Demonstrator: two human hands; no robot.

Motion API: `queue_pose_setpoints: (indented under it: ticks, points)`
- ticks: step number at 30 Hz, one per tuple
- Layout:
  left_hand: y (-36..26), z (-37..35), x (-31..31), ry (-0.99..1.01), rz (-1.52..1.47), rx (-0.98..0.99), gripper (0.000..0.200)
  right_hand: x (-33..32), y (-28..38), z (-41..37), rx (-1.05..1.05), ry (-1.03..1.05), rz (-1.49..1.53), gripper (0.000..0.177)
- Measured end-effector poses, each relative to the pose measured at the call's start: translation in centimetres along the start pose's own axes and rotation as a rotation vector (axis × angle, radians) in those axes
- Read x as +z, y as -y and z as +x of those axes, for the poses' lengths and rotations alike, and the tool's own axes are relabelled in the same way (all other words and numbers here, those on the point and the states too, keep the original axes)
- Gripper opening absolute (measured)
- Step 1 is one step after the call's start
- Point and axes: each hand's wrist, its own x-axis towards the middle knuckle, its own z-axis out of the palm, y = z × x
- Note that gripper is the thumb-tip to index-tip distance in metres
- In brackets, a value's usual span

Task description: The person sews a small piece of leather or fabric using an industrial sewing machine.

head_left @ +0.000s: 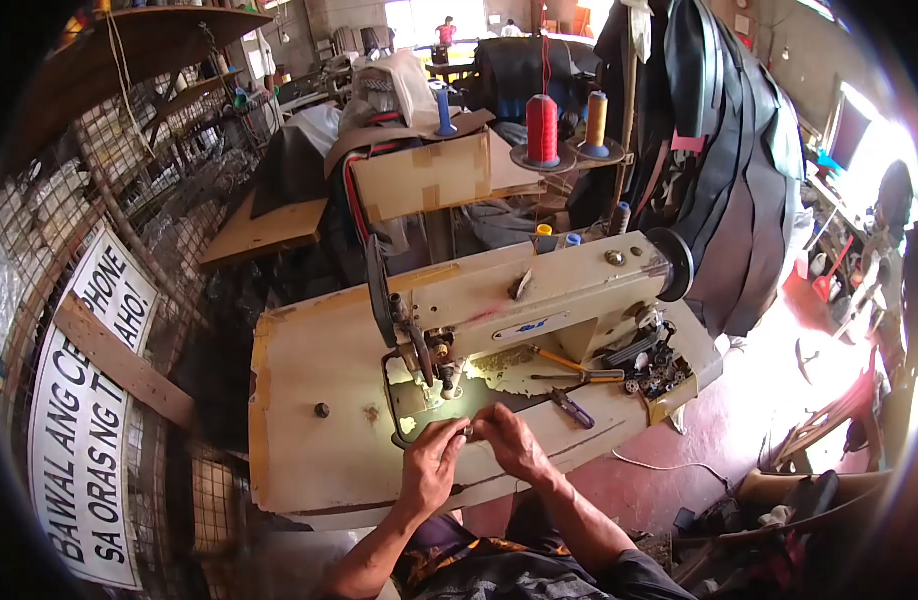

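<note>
My left hand (431,468) and my right hand (511,440) meet over the front edge of the sewing table (319,450). Between their fingertips is a small, dark metallic part (467,432), too small to name. Just beyond them stands a beige sewing machine (549,305), its lamp lighting the needle area. Right of my hands, purple-handled pliers (575,410) lie on the table beside scissors or a tool with orange handles (604,376). A small dark knob (322,410) sits on the left part of the table.
Bobbins and metal parts (659,370) are heaped at the table's right end. Red thread (542,130) and orange thread (596,122) stand behind the machine. Dark material (729,180) hangs at the right. A lettered sign (94,420) leans at the left. Two people are far back.
</note>
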Motion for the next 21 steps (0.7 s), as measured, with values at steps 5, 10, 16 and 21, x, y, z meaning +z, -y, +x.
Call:
queue_pose_setpoints:
  ticks: [5, 10, 16, 21]
  points:
    - [-0.1, -1.2, -0.7, -0.099, 0.06, 0.007, 0.023, 1.7, -0.7, -2.3, 0.273, 0.177, 0.432, 0.021]
    - [0.8, -1.7, -1.1, -0.059, 0.35, 0.172, 0.024, 0.8, 2.7, -3.8, 0.009, 0.269, -0.16, 0.017]
    - [-0.3, -3.4, -1.5, 0.142, 0.117, 0.145, 0.021, -2.5, 5.8, -2.8, -0.281, 0.063, -0.601, 0.009]
    - [-2.4, -2.6, -3.0, 0.072, -0.202, 0.026, 0.021, 0.4, 3.0, -3.7, -0.305, 0.127, -0.5, 0.009]
